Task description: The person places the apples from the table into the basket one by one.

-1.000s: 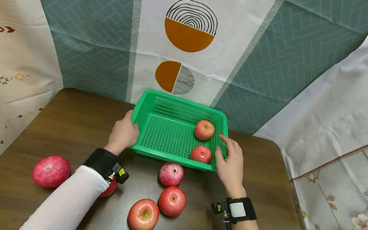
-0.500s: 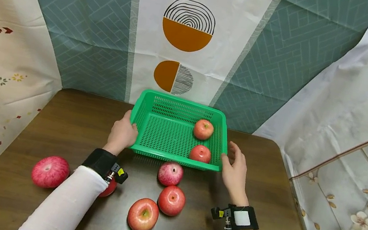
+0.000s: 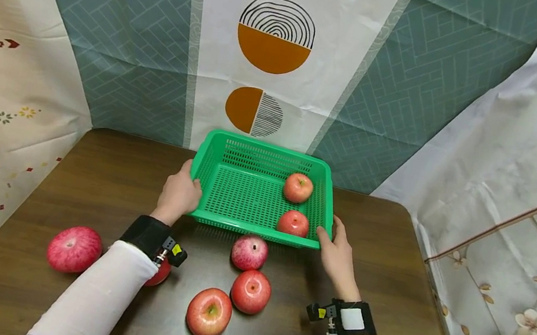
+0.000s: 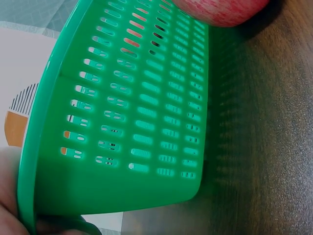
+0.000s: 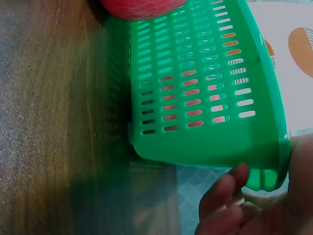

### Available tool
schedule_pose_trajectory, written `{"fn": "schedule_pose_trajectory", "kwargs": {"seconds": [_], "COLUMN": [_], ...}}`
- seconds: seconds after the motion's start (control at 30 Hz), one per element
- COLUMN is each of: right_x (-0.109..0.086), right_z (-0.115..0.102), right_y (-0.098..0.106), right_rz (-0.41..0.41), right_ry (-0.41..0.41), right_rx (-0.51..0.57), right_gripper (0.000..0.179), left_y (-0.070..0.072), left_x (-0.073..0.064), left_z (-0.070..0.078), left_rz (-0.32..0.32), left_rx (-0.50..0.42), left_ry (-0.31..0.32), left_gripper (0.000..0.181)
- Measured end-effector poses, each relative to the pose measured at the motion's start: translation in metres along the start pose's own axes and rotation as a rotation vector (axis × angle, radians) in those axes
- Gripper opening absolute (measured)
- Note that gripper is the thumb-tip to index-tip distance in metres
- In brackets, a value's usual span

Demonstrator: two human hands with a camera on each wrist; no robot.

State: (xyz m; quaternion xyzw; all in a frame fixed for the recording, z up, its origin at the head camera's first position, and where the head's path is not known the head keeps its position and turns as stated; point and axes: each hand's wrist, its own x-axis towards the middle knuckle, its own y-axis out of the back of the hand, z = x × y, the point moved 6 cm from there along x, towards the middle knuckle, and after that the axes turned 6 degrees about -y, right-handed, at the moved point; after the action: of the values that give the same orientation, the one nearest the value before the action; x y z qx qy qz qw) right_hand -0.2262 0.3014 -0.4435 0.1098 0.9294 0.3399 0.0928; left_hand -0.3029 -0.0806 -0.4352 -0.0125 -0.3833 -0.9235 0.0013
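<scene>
A green slotted plastic basket [image 3: 247,228] stands at the back of the table, two red apples [image 3: 298,188] along its right side. My left hand [image 3: 180,195] grips the basket's left rim, thumb over the edge. At the right front corner my right hand [image 3: 337,256] holds the rim, its thumb on top and its curled fingers [image 5: 222,196] under the outside in the right wrist view. Just before the basket's front wall lies a dark pink apple [image 3: 250,252]. The left wrist view shows the basket's slotted wall [image 4: 132,112] close up, with part of the left hand at the rim.
Nearer the front are a red apple [image 3: 250,292] and a paler one [image 3: 208,313]. A large pink apple [image 3: 74,249] lies far left; another apple [image 3: 160,273] is partly hidden by the left forearm. A patterned cloth [image 3: 264,101] hangs behind the wooden table [image 3: 390,273].
My right hand has moved from above the basket's right side outward and down, and now grips its right front rim. The left hand and the apples stay where they were.
</scene>
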Motion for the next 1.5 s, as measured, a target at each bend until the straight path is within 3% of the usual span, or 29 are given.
{"fn": "schedule_pose_trajectory", "kwargs": {"seconds": [0.47, 0.8, 1.17, 1.37, 1.5], "right_x": [-0.005, -0.006, -0.005, -0.005, -0.005], "right_z": [-0.004, -0.013, -0.016, -0.015, -0.015], "right_y": [-0.005, -0.004, -0.01, -0.009, -0.008], "right_rz": [-0.061, -0.047, -0.091, -0.108, -0.109], "right_ry": [0.025, 0.023, -0.034, -0.046, -0.053], "right_rx": [0.036, 0.017, -0.002, 0.006, -0.003], "right_gripper": [0.055, 0.052, 0.058, 0.058, 0.058], "left_y": [0.0, 0.004, 0.009, 0.013, 0.011], "left_x": [-0.004, -0.004, -0.002, -0.001, 0.0], "left_z": [0.001, 0.005, -0.004, 0.0, 0.0], "left_rz": [-0.004, 0.0, -0.051, -0.088, -0.108], "left_rx": [-0.018, -0.004, 0.017, -0.029, -0.044], "left_ry": [0.001, -0.01, -0.023, -0.077, -0.078], "left_gripper": [0.055, 0.056, 0.055, 0.051, 0.055]}}
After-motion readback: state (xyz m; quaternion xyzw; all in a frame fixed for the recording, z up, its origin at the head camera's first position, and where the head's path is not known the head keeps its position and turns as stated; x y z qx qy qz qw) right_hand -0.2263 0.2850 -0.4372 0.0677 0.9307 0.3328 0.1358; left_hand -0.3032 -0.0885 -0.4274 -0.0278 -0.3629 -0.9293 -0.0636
